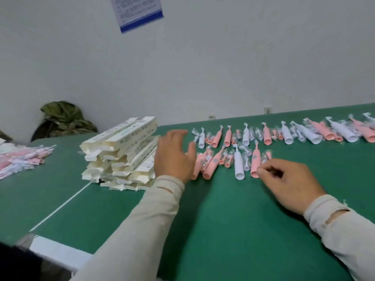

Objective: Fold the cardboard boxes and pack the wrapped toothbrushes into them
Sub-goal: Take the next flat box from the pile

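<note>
Green desk (223, 220): your left hand (174, 157) hovered with fingers spread wide beside stacked boxes (121, 151); your right hand (288, 183) pinched a pink toothbrush (255, 161).

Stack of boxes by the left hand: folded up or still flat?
Folded up: the boxes are long hollow sleeves whose end flaps hang open.

The scene is evenly and brightly lit from above; only faint shadows are cast on the green felt-covered table (233, 220). Motion blur is seen throughout, and straight lines are bent toward the edges.
</note>
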